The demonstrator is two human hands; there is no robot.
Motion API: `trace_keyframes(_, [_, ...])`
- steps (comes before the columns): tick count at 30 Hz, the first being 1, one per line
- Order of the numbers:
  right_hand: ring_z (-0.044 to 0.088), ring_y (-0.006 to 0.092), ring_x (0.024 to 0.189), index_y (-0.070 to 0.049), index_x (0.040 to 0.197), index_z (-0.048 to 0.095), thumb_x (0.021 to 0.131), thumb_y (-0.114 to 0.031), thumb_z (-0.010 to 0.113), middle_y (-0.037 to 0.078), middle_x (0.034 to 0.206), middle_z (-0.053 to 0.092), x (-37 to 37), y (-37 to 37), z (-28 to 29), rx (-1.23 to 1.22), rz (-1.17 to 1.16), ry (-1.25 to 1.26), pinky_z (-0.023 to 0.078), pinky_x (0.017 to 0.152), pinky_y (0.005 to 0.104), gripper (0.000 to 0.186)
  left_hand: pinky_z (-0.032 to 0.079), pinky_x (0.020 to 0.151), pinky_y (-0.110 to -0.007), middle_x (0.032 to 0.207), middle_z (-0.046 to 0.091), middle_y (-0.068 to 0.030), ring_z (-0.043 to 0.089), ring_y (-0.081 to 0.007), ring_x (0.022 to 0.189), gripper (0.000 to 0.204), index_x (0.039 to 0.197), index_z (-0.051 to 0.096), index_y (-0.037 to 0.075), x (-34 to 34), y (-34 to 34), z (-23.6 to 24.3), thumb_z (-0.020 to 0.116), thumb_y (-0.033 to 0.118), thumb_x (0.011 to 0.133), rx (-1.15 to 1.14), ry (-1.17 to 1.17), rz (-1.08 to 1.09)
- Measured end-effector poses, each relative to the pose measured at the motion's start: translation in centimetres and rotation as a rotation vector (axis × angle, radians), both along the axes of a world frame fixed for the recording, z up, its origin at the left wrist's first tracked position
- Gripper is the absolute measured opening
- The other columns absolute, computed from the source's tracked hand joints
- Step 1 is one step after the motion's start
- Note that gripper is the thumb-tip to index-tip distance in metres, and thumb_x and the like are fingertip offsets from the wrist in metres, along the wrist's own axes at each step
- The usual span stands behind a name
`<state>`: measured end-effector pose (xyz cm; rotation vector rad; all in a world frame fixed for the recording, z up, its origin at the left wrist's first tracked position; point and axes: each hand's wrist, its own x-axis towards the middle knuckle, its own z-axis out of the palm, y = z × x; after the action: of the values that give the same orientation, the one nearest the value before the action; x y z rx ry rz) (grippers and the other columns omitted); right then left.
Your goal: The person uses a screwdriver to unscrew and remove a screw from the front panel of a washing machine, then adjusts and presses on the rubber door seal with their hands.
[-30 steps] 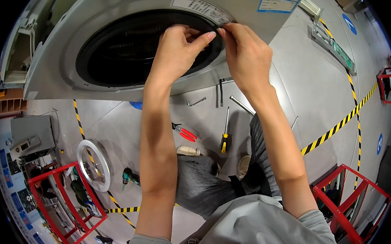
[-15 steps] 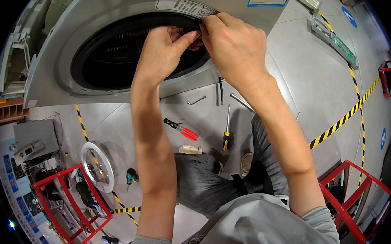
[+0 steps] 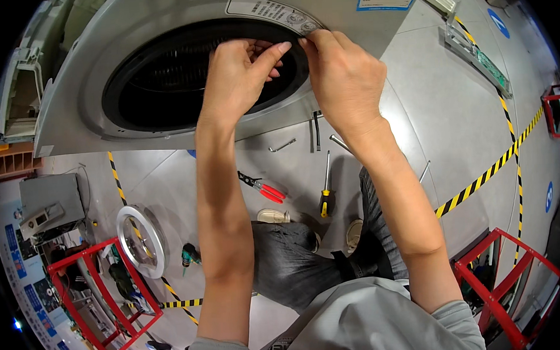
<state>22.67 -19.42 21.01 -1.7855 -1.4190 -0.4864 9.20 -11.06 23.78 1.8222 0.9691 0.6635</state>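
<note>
In front of me stands a silver washing machine point(image 3: 164, 15), its round opening edged by a black rubber door seal point(image 3: 247, 28). My left hand point(image 3: 240, 72) is at the seal's upper right, thumb stretched along it and fingers curled toward the dark drum opening; it seems to hold the inner lip, partly hidden. Just right of it, my right hand point(image 3: 344, 67) pinches the seal's outer edge between thumb and forefinger, below a white label. On the floor beneath lie red-handled pliers point(image 3: 265, 188), a yellow-and-black screwdriver point(image 3: 326, 191), a small wrench point(image 3: 283, 145) and a black bar point(image 3: 317, 132).
Left on the floor are a round door ring point(image 3: 125, 240), a green drill point(image 3: 189, 254), a red frame point(image 3: 97, 249) and a grey appliance point(image 3: 52, 194). To the right are another red frame point(image 3: 498, 290), a panel with a circuit board point(image 3: 490, 67) and striped floor tape point(image 3: 486, 178).
My right hand has shifted slightly right along the seal's edge, widening the gap between my hands. My left hand has moved a little right, its fingers now showing more below the thumb.
</note>
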Motion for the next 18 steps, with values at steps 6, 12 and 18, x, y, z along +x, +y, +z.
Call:
trace_keyframes(6, [0.064,0.0275,0.064,-0.007,0.080,0.063,0.085,-0.015,0.067,0.007,0.074,0.064,0.6,-0.3,-1.5,0.027,0.065,0.090,0.049,0.053,0.0365,0.011,0.053,0.070,-0.025,0.085,0.070,-0.0106,0.066,-0.0129,0.076,0.026,0.098,0.068,-0.009,0.1,0.0,-0.2,0.068,0.016,0.092,0.008,0.027,-0.078])
trace_keyframes(12, [0.065,0.0276,0.068,-0.007,0.084,0.066,0.084,-0.013,0.067,0.007,0.078,0.067,1.2,0.0,-2.0,0.054,0.173,0.100,0.050,0.057,0.0366,0.007,0.053,0.074,-0.026,0.089,0.072,-0.0106,0.067,-0.0139,0.079,0.024,0.101,0.068,-0.010,0.7,-0.1,-1.5,0.062,0.012,0.094,0.055,0.059,-0.073])
trace_keyframes(18, [0.064,0.0275,0.067,-0.006,0.078,0.063,0.077,-0.010,0.068,0.007,0.074,0.064,2.1,0.5,-1.3,0.031,0.259,0.014,0.049,0.054,0.0374,0.006,0.054,0.073,-0.028,0.083,0.073,-0.0140,0.070,-0.0166,0.076,0.023,0.098,0.068,-0.009,0.6,0.1,-1.7,0.061,0.012,0.093,0.112,0.058,-0.075])
